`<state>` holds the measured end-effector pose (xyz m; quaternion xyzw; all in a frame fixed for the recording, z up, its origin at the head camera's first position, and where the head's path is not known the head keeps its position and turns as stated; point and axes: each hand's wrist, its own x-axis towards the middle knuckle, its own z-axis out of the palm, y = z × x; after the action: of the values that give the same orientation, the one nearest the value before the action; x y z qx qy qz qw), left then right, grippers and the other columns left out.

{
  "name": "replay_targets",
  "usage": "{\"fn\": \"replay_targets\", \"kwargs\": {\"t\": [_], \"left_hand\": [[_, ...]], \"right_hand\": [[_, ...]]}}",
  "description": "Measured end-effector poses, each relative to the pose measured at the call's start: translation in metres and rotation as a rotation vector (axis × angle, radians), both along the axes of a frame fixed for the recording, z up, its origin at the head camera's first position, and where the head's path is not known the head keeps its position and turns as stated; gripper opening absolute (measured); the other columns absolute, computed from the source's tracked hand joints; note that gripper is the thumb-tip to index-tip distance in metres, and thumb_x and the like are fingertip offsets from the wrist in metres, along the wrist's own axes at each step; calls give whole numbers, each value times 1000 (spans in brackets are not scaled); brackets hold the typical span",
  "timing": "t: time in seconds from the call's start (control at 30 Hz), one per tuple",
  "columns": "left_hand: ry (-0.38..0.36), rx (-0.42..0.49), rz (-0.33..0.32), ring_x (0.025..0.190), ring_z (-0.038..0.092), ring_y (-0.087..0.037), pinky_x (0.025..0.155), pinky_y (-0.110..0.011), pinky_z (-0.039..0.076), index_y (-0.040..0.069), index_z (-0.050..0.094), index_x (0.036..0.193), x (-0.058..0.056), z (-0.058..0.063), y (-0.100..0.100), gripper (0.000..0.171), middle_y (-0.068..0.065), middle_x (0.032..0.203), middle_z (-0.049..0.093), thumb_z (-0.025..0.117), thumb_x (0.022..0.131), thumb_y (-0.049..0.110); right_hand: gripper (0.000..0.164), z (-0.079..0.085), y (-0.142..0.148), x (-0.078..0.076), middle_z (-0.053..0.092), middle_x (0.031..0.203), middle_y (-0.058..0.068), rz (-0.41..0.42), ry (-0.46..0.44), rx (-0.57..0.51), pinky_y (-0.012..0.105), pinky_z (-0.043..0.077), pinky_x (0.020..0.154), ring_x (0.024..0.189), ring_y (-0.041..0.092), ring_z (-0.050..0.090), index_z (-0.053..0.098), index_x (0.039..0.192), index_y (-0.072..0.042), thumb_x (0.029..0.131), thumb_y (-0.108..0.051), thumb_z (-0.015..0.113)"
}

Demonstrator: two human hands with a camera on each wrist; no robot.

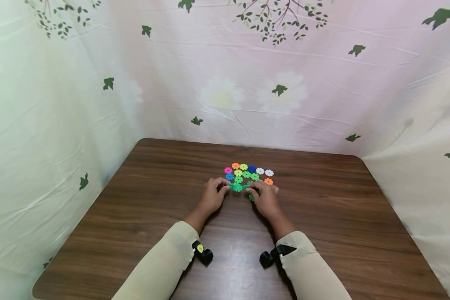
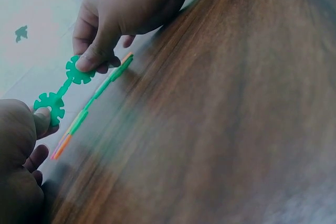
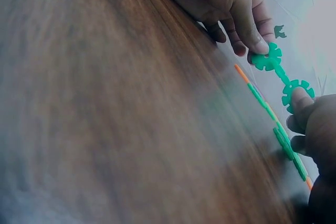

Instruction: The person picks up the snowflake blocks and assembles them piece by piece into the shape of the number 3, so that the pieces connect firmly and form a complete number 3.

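Observation:
My left hand (image 1: 211, 195) and my right hand (image 1: 265, 200) face each other above the table. Between them is a short chain of green notched plastic discs (image 1: 237, 187). In the left wrist view my left thumb and fingers pinch one end disc (image 2: 50, 100); the right pinch the other end disc (image 2: 79, 71). A link seen edge-on (image 3: 282, 74) joins the two end discs in the right wrist view. Just beyond my hands lie loose discs: green (image 1: 246, 174), yellow (image 1: 243, 166), blue (image 1: 229, 176), pink (image 1: 228, 170), orange (image 1: 235, 166) and white (image 1: 269, 172). My right hand hides some green ones.
A dark brown wooden table (image 1: 153, 187) spreads beneath the hands. Behind and beside it hangs a pale curtain (image 1: 225, 83) with leaf and bird prints. Black wrist cameras (image 1: 205, 257) are strapped over both light sleeves (image 1: 161, 258).

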<state>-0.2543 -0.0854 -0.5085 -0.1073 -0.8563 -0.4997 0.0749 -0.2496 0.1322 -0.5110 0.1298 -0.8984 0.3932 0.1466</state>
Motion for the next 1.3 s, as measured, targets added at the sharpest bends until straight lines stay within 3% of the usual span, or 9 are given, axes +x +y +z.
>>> {"fn": "replay_targets", "kwargs": {"t": [0.43, 0.73, 1.1, 1.3], "left_hand": [[10, -4, 10, 106, 63, -27, 96, -45, 54, 6, 79, 112, -2, 0, -1, 11, -14, 109, 71, 72, 106, 12], [92, -55, 31, 101, 66, -24, 89, -38, 58, 5, 83, 104, -3, -3, -1, 7, -11, 103, 77, 78, 100, 9], [35, -81, 25, 96, 64, -18, 85, -34, 55, 10, 84, 98, -4, -1, 2, 7, -7, 100, 76, 82, 99, 17], [51, -69, 13, 97, 63, -20, 85, -35, 55, 9, 83, 98, -5, -1, 3, 6, -9, 101, 73, 81, 100, 15]], "right_hand": [[6, 1, 0, -3, 81, 105, 11, 64, 17, 5, 52, 27, 98, 97, 32, 75, 80, 101, -8, 100, -13, 78], [6, -1, 0, -5, 81, 97, 10, 86, 40, -17, 56, 25, 99, 91, 32, 74, 79, 93, -7, 99, -10, 77], [7, 0, 6, -5, 80, 99, 13, 91, 41, -5, 62, 31, 101, 94, 35, 75, 80, 95, -5, 99, -10, 78], [6, 2, 7, -7, 81, 101, 14, 101, 58, -6, 67, 31, 104, 97, 37, 76, 81, 95, -4, 97, -9, 79]]}}
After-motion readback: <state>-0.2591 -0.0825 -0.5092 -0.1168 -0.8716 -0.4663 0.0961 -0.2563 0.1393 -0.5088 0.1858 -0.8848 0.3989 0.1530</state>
